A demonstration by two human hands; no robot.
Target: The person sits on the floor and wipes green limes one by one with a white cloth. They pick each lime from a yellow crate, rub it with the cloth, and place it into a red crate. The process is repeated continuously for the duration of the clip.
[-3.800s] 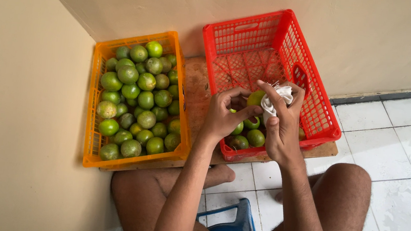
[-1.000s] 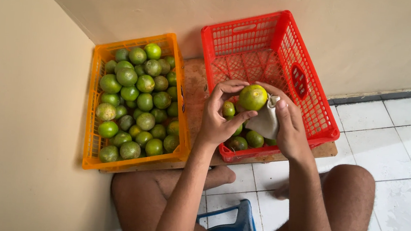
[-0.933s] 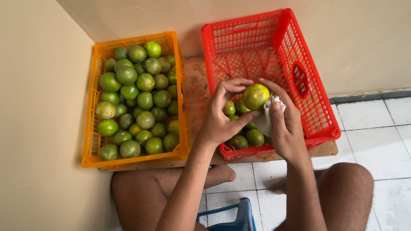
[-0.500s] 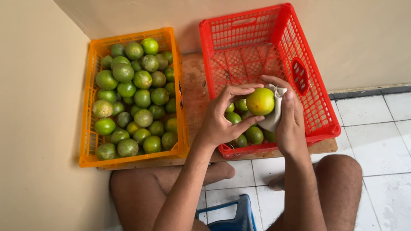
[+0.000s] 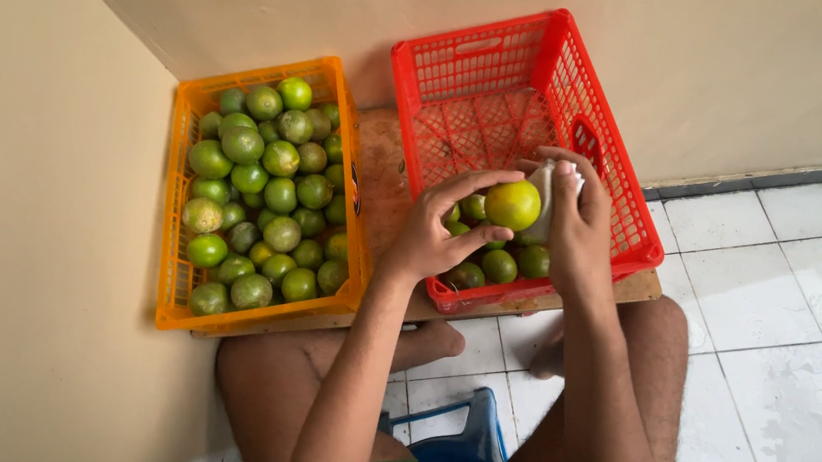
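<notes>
1. Left hand [image 5: 436,233] is pinching a round yellow-green citrus fruit [image 5: 512,205] between thumb and fingers, grip closed on it. Fruit is sitting in the air above the near half of the red plastic lattice crate [image 5: 467,71].
2. Right hand [image 5: 577,227] is pressing a small white cloth [image 5: 542,185] against the fruit's right side; grip is wrapped on the cloth, fingers curled over the top.
3. Red crate is holding only a few green fruits [image 5: 500,265] at its near end; the far end is showing bare mesh.
4. Orange plastic crate [image 5: 170,283] to the left is packed with green round fruits [image 5: 264,197], heaped near the rim.
5. Both crates are resting on a wooden board [image 5: 381,173] on the white tiled floor [image 5: 803,329], against the wall.
6. Risk: the left-hand hold is a fingertip pinch, so pressure from the cloth could be pushing the fruit out sideways; I judge it would drop into the red crate or bounce onto the tiles.
7. Risk: the orange crate is brim-full, so a knock from the left forearm could be rolling fruits over the edge.
</notes>
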